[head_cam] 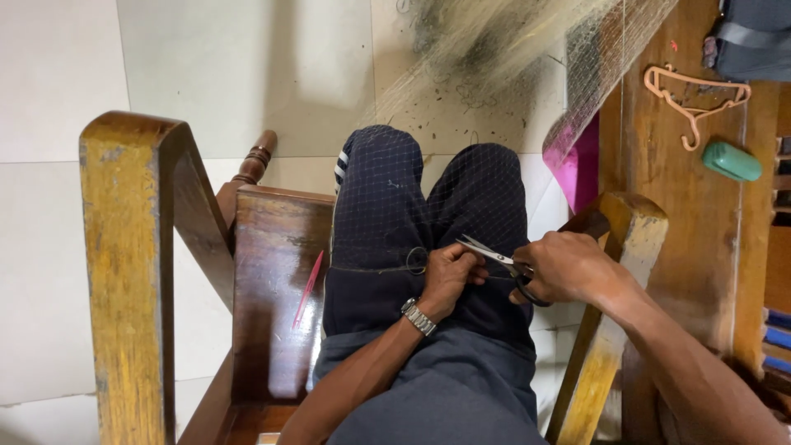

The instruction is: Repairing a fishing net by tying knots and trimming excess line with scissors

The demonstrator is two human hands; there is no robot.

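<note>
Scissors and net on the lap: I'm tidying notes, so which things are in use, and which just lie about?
In use: scissors in right hand; net pinched by left hand.
Lying about: red stick; hanger; green case; pink cloth.

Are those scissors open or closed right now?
Open. The scissors in the right hand show two silver blades parted at the tips, pointing toward the left hand, which pinches netting over the lap.
</note>
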